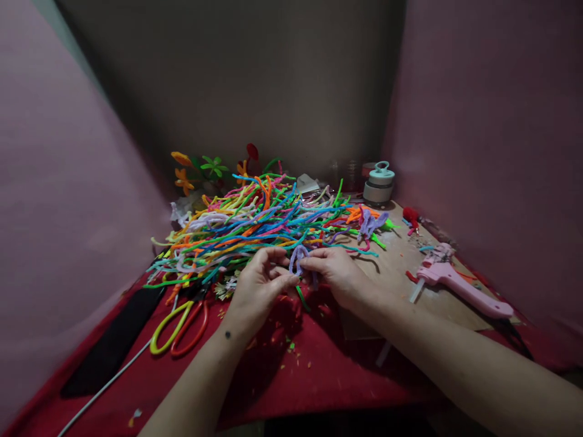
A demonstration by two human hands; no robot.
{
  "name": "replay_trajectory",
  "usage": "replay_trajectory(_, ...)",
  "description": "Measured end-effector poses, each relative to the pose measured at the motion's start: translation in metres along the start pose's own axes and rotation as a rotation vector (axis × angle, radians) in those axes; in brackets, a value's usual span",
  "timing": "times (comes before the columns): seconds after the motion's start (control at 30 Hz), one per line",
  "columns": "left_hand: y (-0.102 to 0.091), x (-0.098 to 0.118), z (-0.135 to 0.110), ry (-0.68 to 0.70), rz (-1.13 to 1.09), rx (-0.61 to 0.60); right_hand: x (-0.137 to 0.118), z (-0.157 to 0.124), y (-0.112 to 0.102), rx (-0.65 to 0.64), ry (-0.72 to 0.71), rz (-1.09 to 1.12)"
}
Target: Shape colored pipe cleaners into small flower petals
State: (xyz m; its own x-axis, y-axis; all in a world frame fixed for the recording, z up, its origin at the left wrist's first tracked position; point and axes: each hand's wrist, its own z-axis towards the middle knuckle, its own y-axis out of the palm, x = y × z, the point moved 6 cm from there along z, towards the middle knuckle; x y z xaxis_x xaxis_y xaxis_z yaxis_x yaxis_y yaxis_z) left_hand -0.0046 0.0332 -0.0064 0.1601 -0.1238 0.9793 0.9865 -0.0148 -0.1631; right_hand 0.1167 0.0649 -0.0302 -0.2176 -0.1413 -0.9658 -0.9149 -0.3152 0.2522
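Note:
Both hands meet at the middle of the table on a lilac pipe cleaner (298, 256) bent into a small loop. My left hand (257, 284) pinches its left side with fingers closed. My right hand (334, 273) pinches its right side, fingers curled. A short green stem (301, 298) hangs below the loop. Right behind the hands lies a big tangled heap of coloured pipe cleaners (259, 221).
Scissors with yellow and orange handles (180, 328) lie left of my left wrist on the red cloth (291, 370). A pink glue gun (455, 282) rests on the brown board at the right. Tape rolls (379, 185) and finished pipe-cleaner flowers (200, 167) stand at the back. Pink walls close both sides.

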Motion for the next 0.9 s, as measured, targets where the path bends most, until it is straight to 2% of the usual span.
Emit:
replay_trajectory(0.13, 0.008, -0.007, -0.002, -0.126, -0.106, -0.126, 0.005, 0.0, 0.003, -0.015, 0.032, 0.046)
replay_trajectory(0.27, 0.009, -0.014, -0.002, -0.157, -0.02, -0.106, 0.009, -0.001, 0.005, -0.061, 0.054, 0.054)
replay_trajectory(0.33, 0.005, -0.014, 0.0, -0.084, 0.08, -0.053, 0.009, -0.003, 0.005, -0.068, 0.048, 0.048)
replay_trajectory(0.43, -0.002, -0.005, 0.001, 0.121, 0.28, 0.07, 0.006, -0.004, 0.005, -0.063, 0.034, 0.026)
replay_trajectory(0.5, -0.004, 0.0, 0.0, 0.208, 0.319, 0.109, 0.006, -0.005, 0.006, -0.088, 0.037, 0.021)
replay_trajectory(0.53, -0.003, 0.0, 0.0, 0.205, 0.284, 0.09, 0.006, -0.005, 0.008, -0.111, 0.043, 0.03)
replay_trajectory(0.67, 0.008, -0.008, -0.001, 0.047, 0.081, -0.078, 0.009, -0.004, 0.011, -0.206, 0.068, 0.111)
replay_trajectory(0.8, 0.007, -0.005, -0.003, 0.134, 0.199, -0.062, 0.01, 0.0, 0.006, -0.15, 0.051, 0.158)
replay_trajectory(0.9, 0.008, -0.008, -0.003, 0.11, 0.229, -0.109, 0.008, 0.001, 0.006, -0.114, 0.052, 0.22)
